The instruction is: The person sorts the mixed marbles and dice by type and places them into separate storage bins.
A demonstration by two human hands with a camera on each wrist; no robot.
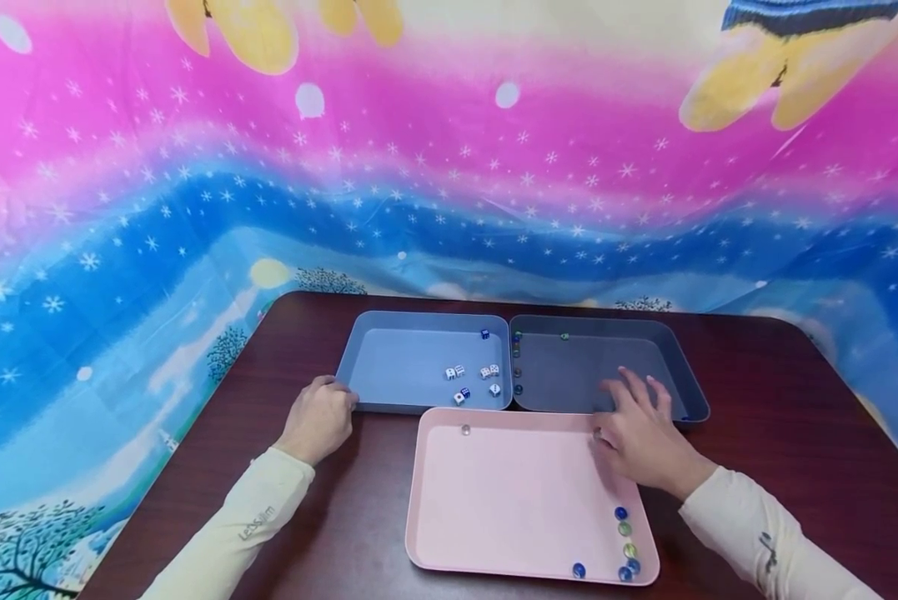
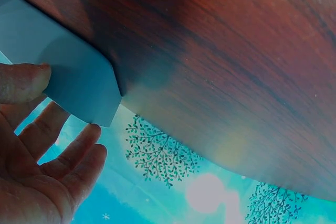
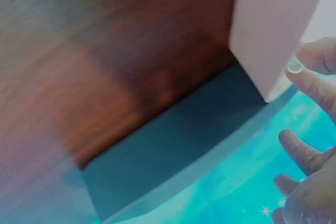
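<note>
My left hand (image 1: pixel 317 421) is at the front left corner of the blue-grey tray (image 1: pixel 396 367) and grips its wall, the thumb on the outer side in the left wrist view. White and blue dice (image 1: pixel 459 393) lie in that tray. Above the far right corner of the pink tray (image 1: pixel 494 500), my right hand (image 1: pixel 644 442) pinches a clear marble (image 3: pixel 295 66) between thumb and index finger. The other fingers are spread over the dark grey tray (image 1: pixel 569 375). Another clear marble (image 1: pixel 466 430) lies near the pink tray's far left corner.
Several blue and green marbles (image 1: pixel 625 528) lie along the pink tray's right side, and a blue marble (image 1: pixel 579 571) by its front edge. Small marbles (image 1: pixel 518 372) line the dark tray's left wall. The trays stand close together on a brown table (image 1: pixel 764 400); a patterned cloth (image 1: pixel 433 183) hangs behind.
</note>
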